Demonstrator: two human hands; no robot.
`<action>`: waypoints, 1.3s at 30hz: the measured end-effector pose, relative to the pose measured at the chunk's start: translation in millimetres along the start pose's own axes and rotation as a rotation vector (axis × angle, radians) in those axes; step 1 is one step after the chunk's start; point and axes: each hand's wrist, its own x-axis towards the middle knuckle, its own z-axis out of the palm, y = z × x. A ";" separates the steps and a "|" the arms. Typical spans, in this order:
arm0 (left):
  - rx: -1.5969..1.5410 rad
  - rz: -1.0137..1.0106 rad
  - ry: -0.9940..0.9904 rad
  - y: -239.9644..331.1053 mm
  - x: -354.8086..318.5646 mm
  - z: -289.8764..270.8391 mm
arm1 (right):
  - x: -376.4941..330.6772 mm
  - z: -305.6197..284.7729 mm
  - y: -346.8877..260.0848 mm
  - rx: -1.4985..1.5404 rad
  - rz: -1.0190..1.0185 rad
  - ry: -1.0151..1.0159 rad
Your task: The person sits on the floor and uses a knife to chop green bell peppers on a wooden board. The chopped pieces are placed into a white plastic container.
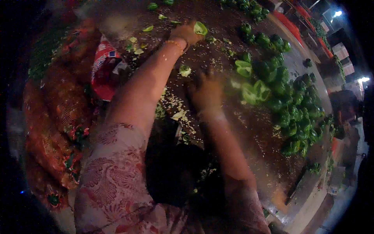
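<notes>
With my left arm stretched far across the dark table, my left hand (186,33) is closed on a hollow half of a green bell pepper (200,29). Its cut side shows pale green. Nearer to me, my right hand (206,93) is low over the table beside scattered seeds (177,105). Motion smears its fingers, so I cannot tell whether they grip anything. A pale pepper core (185,70) lies between the two hands. To the right of my right hand rest opened pepper pieces (249,93), pale insides showing.
A large heap of whole green bell peppers (292,105) covers the table's right side, with more peppers (249,7) at the far edge. On the left stand bulging orange-red mesh sacks (58,113) and a red and white packet (104,72). Pepper scraps (138,51) litter the far left.
</notes>
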 end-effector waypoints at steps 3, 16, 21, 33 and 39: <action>-0.050 -0.004 0.008 -0.4 22.6 34.2 | -3.0 2.8 -8.9 0.175 -0.150 -0.291; -0.151 0.987 0.112 34.7 -137.0 0.5 | 7.6 -71.8 107.1 0.950 0.396 -0.206; -0.152 1.112 0.129 63.3 -186.9 -22.7 | -29.7 -108.6 108.5 0.885 0.363 -0.319; -1.608 -0.115 -0.910 193.1 -312.0 -14.7 | -165.9 -201.0 33.1 -0.038 0.302 0.254; -1.047 0.140 -0.911 201.3 -355.6 47.2 | -235.9 -214.8 69.7 0.581 0.521 0.020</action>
